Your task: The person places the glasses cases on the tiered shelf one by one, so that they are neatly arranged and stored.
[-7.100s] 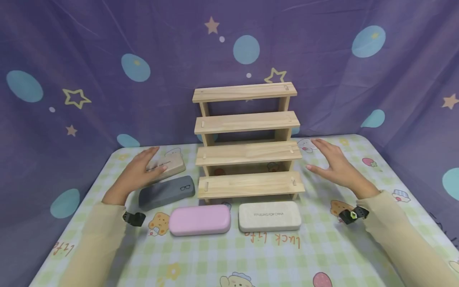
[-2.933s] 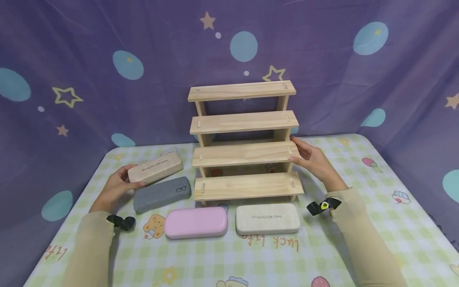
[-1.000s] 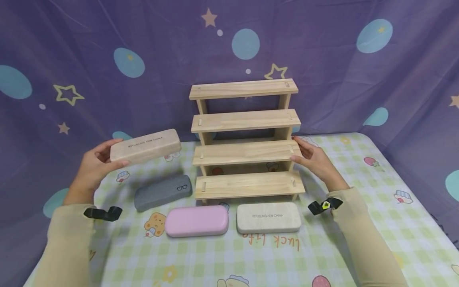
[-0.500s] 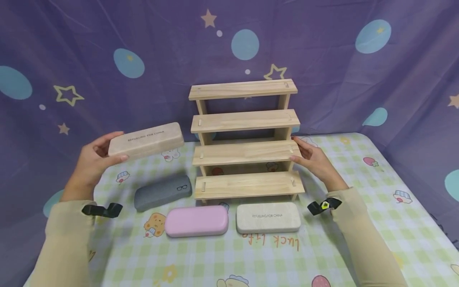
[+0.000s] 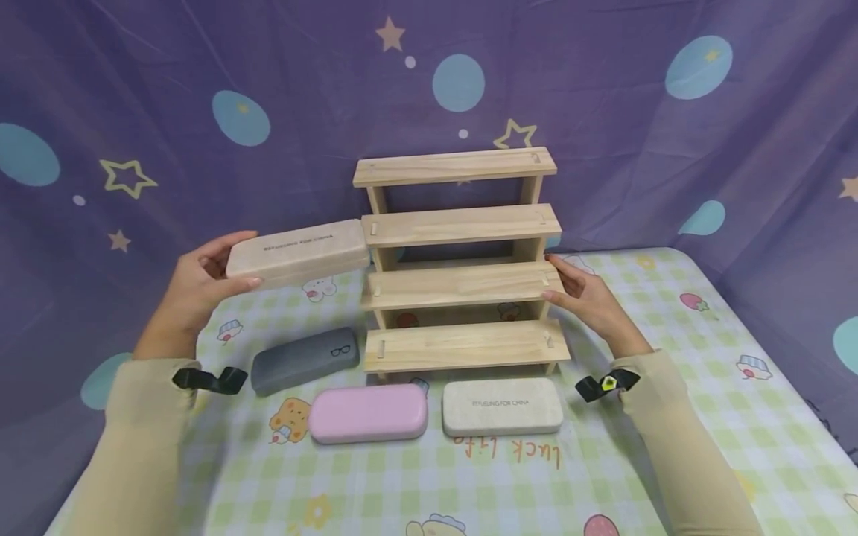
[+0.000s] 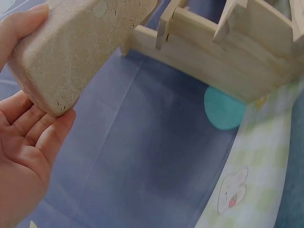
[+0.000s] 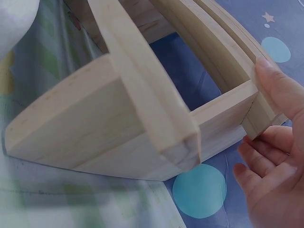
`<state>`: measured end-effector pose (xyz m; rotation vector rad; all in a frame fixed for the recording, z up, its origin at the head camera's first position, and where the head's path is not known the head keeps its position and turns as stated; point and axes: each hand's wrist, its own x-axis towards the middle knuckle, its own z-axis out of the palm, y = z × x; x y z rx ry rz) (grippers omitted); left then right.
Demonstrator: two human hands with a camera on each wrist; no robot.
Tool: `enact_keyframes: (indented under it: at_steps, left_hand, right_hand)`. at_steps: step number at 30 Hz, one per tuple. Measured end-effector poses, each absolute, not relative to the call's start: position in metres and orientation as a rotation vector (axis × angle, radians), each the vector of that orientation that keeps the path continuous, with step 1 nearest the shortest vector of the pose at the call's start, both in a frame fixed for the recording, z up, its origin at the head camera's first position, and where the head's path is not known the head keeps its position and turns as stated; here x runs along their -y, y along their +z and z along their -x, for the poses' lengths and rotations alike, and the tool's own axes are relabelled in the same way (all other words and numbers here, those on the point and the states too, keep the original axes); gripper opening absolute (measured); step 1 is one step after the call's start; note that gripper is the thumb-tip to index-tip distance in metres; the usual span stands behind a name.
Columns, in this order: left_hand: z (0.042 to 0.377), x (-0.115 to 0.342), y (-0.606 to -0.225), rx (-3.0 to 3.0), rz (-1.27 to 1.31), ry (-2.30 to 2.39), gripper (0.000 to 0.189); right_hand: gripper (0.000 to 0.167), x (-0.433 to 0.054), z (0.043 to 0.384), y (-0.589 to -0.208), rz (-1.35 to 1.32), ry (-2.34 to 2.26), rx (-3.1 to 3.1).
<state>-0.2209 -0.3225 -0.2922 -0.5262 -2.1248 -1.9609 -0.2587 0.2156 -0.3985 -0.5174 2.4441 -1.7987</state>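
The left hand grips a beige case left of the rack; the right hand pinches the rack's right edge.

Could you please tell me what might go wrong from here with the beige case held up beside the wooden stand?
The left grip holds the beige case near one end, so the far end might dip or twist loose.

That far end is close to the wooden stand and could knock it, though the right grip may steady it.

If dropped, the case might hit the gray case below.
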Motion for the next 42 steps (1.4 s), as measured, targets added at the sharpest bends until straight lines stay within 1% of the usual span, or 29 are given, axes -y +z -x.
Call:
enact_keyframes:
  at_steps: [14, 26, 33, 42]
  left_hand:
    - [0.246, 0.28, -0.286, 2.143, 0.631, -2.032, 0.057]
    - [0.269, 0.249, -0.279, 2.277, 0.537, -1.961, 0.059]
    - [0.277, 0.232, -0.278, 2.29, 0.548, -1.976, 0.061]
    - [0.286, 0.217, -0.275, 2.177, 0.618, -2.06, 0.056]
  right_hand:
    - [0.073, -0.214, 0.258, -0.396, 0.496, -1.812, -2.415]
    - [0.075, -0.215, 0.259, -0.398, 0.49, -1.798, -2.43]
    - [0.075, -0.214, 0.258, -0.399, 0.482, -1.831, -2.409]
    - [0.075, -0.213, 0.257, -0.397, 0.492, -1.882, -2.369]
